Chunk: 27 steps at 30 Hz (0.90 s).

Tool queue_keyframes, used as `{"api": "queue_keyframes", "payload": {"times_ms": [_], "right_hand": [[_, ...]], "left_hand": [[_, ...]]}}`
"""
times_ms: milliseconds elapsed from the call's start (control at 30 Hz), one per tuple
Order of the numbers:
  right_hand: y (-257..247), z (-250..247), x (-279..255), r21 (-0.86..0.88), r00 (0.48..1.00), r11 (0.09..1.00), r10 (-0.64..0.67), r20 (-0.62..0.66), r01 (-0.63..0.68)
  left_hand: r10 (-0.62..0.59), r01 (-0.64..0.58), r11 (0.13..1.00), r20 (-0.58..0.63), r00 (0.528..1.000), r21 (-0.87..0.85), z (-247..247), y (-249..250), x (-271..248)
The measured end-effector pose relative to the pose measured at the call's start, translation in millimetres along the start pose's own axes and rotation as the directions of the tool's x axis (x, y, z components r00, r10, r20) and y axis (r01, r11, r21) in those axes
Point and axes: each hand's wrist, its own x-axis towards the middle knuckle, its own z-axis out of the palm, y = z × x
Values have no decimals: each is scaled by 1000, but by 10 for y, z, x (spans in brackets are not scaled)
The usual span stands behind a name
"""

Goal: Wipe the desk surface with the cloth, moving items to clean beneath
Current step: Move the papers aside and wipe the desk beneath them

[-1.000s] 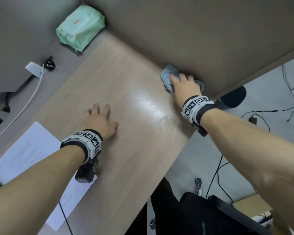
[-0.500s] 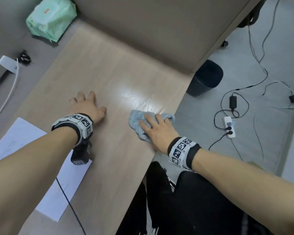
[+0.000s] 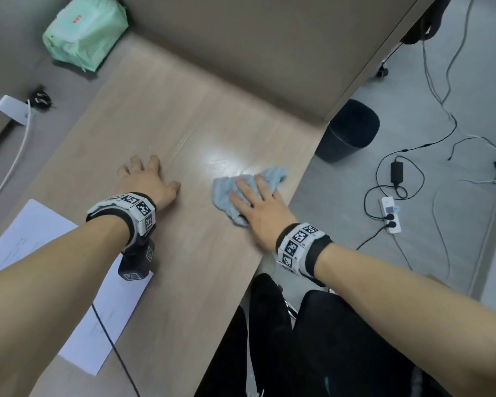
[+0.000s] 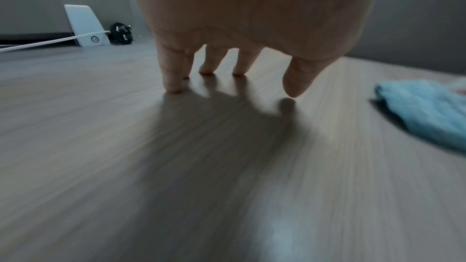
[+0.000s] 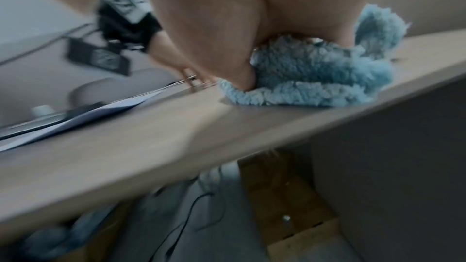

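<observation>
A fluffy light-blue cloth (image 3: pixel 226 196) (image 5: pixel 310 79) (image 4: pixel 423 111) lies crumpled on the wooden desk (image 3: pixel 184 124) near its right front edge. My right hand (image 3: pixel 258 202) lies flat on it with straight fingers, pressing it down. My left hand (image 3: pixel 146 179) (image 4: pixel 227 75) rests on the bare desk to the left of the cloth, fingers spread, fingertips (image 4: pixel 174 89) touching the wood, holding nothing. A wet sheen shows on the desk just beyond the cloth.
A green wipes pack (image 3: pixel 83 32) sits at the far left corner. A white charger (image 3: pixel 12 108) with cable and a black plug (image 3: pixel 40 100) lie at left. Paper sheets (image 3: pixel 35 242) lie under my left forearm. A partition wall backs the desk. Bin (image 3: pixel 350 130) and cables lie on the floor at right.
My right hand has dragged the cloth from the back partition toward the front right edge of the desk, then slightly further out. The left hand stayed planted.
</observation>
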Motion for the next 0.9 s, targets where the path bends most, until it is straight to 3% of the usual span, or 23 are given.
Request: {"api": "queue_keyframes", "payload": {"times_ms": [67,133,233,300,367,433,500,567,633,700,767,900], "right_hand": [[0,75,-320,-29,988,989,-147,-45,146],[209,82,-468,-87,982,979,-187,-31,184],[656,-59,-383,-59,999,998,-27,42,30],[830,-177,-216,-9,991,991,131,-5,-131],[866,-262,43,34,960,962,273,-59,-272],[748,-323,280,53,919,918,394,-30,-392],[548,-336,410,47,923,922,385,-7,-384],[397,-272,359,21,971,972,236,-31,-236],[469,-137,252,-10,995,995,96,-23,-96],[726,-114,215,-89,999,995,38,29,-35],[1018,-159,248,-102,996,991,83,14,-82],[1131,-436,425,0,940,942,336,-63,-336]], "left_hand": [[1,-1,1000,8,1000,0,-6,-19,23],[12,-12,1000,2,1000,8,-15,-20,22],[15,-15,1000,3,1000,14,-33,2,-19],[11,-11,1000,9,1000,12,-55,5,-38],[10,-10,1000,3,1000,4,-63,10,-53],[10,-10,1000,-4,1000,9,-56,24,-70],[9,-9,1000,-16,1000,16,-53,39,-82],[10,-10,1000,-24,1000,17,-54,52,-96],[8,-8,1000,-21,1000,15,-61,43,-95],[5,-5,1000,-4,1000,12,-68,25,-79],[5,-5,1000,6,1000,25,-78,12,-68],[4,-4,1000,-3,1000,19,-65,29,-74]]}}
